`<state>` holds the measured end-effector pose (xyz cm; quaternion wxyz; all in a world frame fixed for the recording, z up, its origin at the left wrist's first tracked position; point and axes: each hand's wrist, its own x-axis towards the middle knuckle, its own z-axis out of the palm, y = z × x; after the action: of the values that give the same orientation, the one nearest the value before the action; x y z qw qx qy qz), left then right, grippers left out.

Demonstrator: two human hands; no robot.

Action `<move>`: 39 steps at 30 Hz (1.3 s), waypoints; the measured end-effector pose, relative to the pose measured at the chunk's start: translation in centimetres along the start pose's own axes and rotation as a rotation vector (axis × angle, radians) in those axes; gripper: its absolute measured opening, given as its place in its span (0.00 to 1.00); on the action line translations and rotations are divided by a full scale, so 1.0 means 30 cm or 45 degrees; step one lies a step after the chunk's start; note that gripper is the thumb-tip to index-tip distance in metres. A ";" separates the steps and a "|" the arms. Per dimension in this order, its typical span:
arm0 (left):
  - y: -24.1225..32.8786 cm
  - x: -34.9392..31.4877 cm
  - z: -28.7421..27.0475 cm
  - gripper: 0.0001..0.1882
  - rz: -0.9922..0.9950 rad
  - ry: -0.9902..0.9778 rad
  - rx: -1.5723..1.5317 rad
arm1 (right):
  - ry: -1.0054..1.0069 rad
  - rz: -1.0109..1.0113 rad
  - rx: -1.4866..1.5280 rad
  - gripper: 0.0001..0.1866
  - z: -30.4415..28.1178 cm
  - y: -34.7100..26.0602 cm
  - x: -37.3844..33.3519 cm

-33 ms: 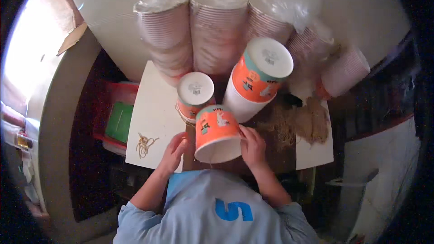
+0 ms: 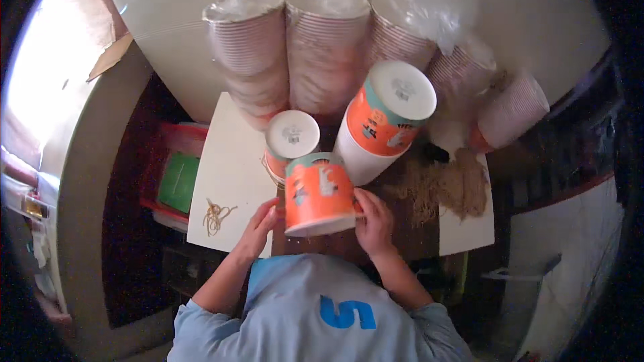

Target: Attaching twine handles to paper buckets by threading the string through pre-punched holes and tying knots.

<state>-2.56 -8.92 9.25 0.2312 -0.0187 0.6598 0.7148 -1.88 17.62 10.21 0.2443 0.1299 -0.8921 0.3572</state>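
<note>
A printed orange and green paper bucket hangs in front of my chest, its white-rimmed open end facing down and toward me. My right hand grips its right side, thumb and fingers at the wall. At the left side, my left hand has its curled fingertips against the bucket's edge; part of the contact is hidden. Just beyond stands a smaller upside-down paper bucket with a white base. Right of that, an upside-down stack of larger printed paper buckets leans slightly.
Tall plastic-wrapped stacks of paper buckets line the wall; another stack tilts at the right. Brown netted cloth lies on the table's right. Tan rubber bands or cord rest on the white tabletop. A red crate stands left.
The bucket has turned so that its mouth tips further down and its inside no longer shows. It has shifted slightly left, and now meets my left fingers.
</note>
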 end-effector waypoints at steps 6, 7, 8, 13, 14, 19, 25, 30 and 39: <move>0.119 0.060 -0.051 0.60 0.652 0.203 0.010 | -0.368 -0.203 0.440 0.35 -0.005 -0.071 0.150; 0.137 0.074 -0.063 0.61 0.709 0.266 0.117 | -0.371 -0.210 0.440 0.35 0.005 -0.075 0.185; 0.157 0.090 -0.075 0.62 0.765 0.327 0.225 | -0.374 -0.162 0.574 0.35 0.020 -0.082 0.227; 0.109 0.306 -0.169 0.58 0.901 0.474 0.780 | -0.277 -0.065 0.758 0.34 0.212 -0.012 0.356; 0.093 0.348 -0.159 0.57 0.908 0.472 0.767 | -0.296 0.021 0.737 0.34 0.278 0.040 0.350; -0.009 0.474 -0.080 0.52 0.924 0.394 0.644 | -0.349 0.236 0.527 0.30 0.464 0.259 0.258; -0.244 0.461 -0.111 0.49 0.495 0.540 0.834 | -0.654 0.303 0.113 0.21 0.311 0.140 0.199; -0.136 0.362 -0.005 0.37 0.996 0.933 1.106 | 0.399 -0.304 -0.377 0.15 -0.133 -0.091 0.342; 0.158 0.456 0.405 0.52 1.226 0.453 0.899 | 0.201 -0.450 -0.528 0.15 -0.279 0.061 0.523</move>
<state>-13.06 6.70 10.70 -0.2383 0.2396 0.8192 0.4634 -13.04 23.91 22.70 0.3928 0.2026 -0.8879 0.1281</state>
